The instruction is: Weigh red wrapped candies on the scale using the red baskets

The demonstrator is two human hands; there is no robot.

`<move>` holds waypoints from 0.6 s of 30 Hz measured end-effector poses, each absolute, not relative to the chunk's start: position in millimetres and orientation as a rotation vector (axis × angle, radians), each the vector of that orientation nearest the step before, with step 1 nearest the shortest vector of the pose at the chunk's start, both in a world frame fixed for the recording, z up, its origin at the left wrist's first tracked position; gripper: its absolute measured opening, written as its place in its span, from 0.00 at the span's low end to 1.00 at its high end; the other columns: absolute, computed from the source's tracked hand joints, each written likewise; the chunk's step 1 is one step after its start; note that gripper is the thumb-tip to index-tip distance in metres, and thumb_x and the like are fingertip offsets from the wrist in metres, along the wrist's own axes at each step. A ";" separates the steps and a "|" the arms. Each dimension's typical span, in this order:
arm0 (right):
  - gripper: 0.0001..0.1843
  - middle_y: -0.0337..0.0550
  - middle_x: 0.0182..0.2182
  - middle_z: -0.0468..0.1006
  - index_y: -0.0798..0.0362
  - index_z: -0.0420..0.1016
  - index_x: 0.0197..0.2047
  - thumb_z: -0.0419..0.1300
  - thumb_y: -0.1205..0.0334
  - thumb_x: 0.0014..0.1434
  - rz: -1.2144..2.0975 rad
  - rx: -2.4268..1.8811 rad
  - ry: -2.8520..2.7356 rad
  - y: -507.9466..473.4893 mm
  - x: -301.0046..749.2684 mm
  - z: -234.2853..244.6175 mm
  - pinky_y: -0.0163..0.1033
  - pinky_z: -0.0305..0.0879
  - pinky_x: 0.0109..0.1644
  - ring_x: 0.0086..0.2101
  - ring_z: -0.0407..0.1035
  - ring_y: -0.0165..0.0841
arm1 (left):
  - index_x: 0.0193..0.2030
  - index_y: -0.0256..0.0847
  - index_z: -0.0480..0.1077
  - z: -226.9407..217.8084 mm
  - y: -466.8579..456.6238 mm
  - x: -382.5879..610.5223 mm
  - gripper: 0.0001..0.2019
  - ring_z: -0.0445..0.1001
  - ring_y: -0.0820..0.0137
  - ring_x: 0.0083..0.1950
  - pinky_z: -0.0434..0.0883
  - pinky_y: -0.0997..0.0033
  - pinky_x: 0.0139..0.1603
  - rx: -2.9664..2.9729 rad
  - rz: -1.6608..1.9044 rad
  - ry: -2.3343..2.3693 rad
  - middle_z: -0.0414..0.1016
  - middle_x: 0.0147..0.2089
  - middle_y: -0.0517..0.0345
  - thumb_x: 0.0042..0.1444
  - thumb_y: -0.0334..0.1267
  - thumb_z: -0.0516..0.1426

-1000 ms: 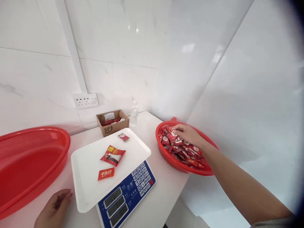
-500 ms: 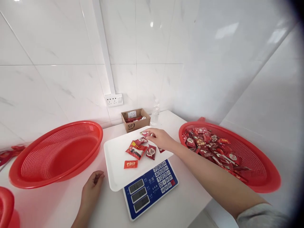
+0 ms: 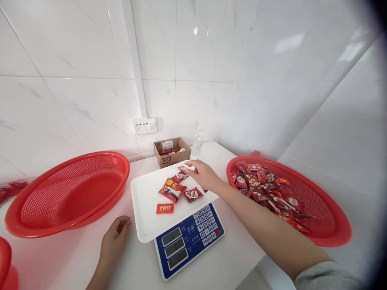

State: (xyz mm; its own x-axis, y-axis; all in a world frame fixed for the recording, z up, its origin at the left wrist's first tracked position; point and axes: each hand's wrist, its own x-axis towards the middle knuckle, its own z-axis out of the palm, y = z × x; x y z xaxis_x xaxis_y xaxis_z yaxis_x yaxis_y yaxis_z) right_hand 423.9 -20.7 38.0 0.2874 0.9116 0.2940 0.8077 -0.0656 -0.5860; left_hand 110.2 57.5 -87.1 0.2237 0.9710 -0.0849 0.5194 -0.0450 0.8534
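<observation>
My right hand (image 3: 204, 176) reaches over the white tray (image 3: 143, 217) of a scale, thumb and fingers pinched on a small pink-red snack packet (image 3: 183, 168) at the tray's far edge. Near it lie a dark red packet (image 3: 193, 194), another dark red packet (image 3: 179, 176), a red-and-yellow packet (image 3: 172, 190) and a flat orange-red packet (image 3: 165, 208). One more packet is mostly hidden under my right hand. My left hand (image 3: 116, 233) rests on the table left of the tray, fingers loosely curled with nothing visible in them.
The scale's blue keypad panel (image 3: 190, 240) faces me. A red colander (image 3: 328, 213) full of packets stands right, a second red colander (image 3: 117, 193) left, with part of another red basin (image 3: 4, 257) nearer. Behind are a cardboard box (image 3: 173, 159) and a clear bottle (image 3: 197, 147).
The dark red packet near the tray's middle has turned and lies at a different angle. My right hand stays near the far edge, shifted slightly. My left hand keeps its place.
</observation>
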 end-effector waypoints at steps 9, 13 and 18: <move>0.31 0.54 0.66 0.50 0.54 0.56 0.64 0.50 0.49 0.61 0.417 -2.027 -1.683 -17.9 419.1 14.9 0.56 0.40 0.65 0.65 0.36 0.48 | 0.36 0.45 0.69 -83.0 57.3 112.4 0.16 0.75 0.60 0.39 0.69 0.65 0.37 1.695 0.712 1.432 0.77 0.36 0.59 0.46 0.53 0.53; 0.39 0.55 0.68 0.40 0.56 0.47 0.67 0.49 0.42 0.60 0.606 -1.996 -1.801 -25.5 401.1 12.2 0.53 0.38 0.66 0.66 0.32 0.46 | 0.36 0.45 0.68 -82.6 56.6 112.4 0.16 0.75 0.60 0.39 0.69 0.65 0.38 1.676 0.690 1.445 0.76 0.37 0.59 0.47 0.53 0.52; 0.44 0.50 0.69 0.37 0.46 0.45 0.68 0.45 0.32 0.55 0.585 -1.975 -1.921 -21.9 386.9 16.2 0.60 0.28 0.64 0.66 0.25 0.47 | 0.37 0.45 0.68 -83.1 56.0 111.5 0.16 0.75 0.60 0.39 0.69 0.65 0.38 1.686 0.692 1.430 0.77 0.38 0.57 0.47 0.53 0.53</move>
